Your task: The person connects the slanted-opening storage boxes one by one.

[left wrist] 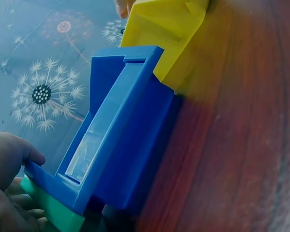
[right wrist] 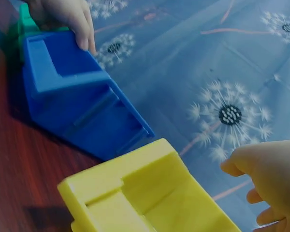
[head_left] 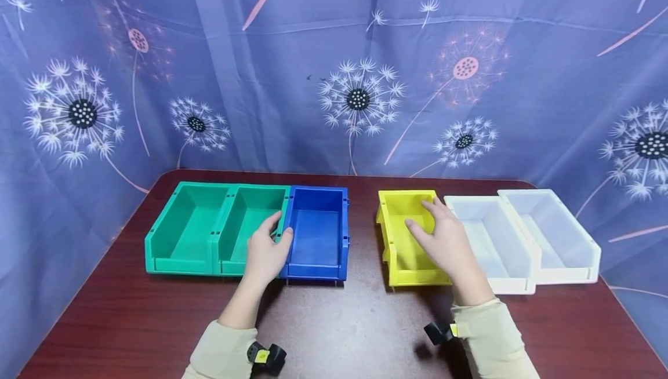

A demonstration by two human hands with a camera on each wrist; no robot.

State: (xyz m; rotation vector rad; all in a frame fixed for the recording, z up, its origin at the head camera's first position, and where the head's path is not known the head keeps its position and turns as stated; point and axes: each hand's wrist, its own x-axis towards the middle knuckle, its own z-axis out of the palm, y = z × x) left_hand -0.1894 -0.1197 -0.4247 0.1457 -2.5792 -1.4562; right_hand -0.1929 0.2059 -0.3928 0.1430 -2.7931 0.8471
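My left hand [head_left: 267, 250] is at the wall where the blue bin [head_left: 316, 272] meets a green bin [head_left: 250, 268]. In the left wrist view its thumb lies on the blue bin's rim [left wrist: 106, 140], with the other fingers on the green side, pinching the wall between them. Over the right side of the yellow bin [head_left: 417, 277] hovers my right hand [head_left: 446, 237], thumb and fingers spread and relaxed. The right wrist view shows that hand [right wrist: 275, 181] apart from the yellow bin's wall [right wrist: 121, 174], holding nothing.
Another green bin [head_left: 180, 267] adjoins the first at the left. On the right stand two white bins, one [head_left: 514, 286] nearer the yellow bin and one [head_left: 569, 276] beyond it. A gap of dark red table [head_left: 362, 251] separates blue from yellow. Patterned curtain [head_left: 292, 106] hangs behind.
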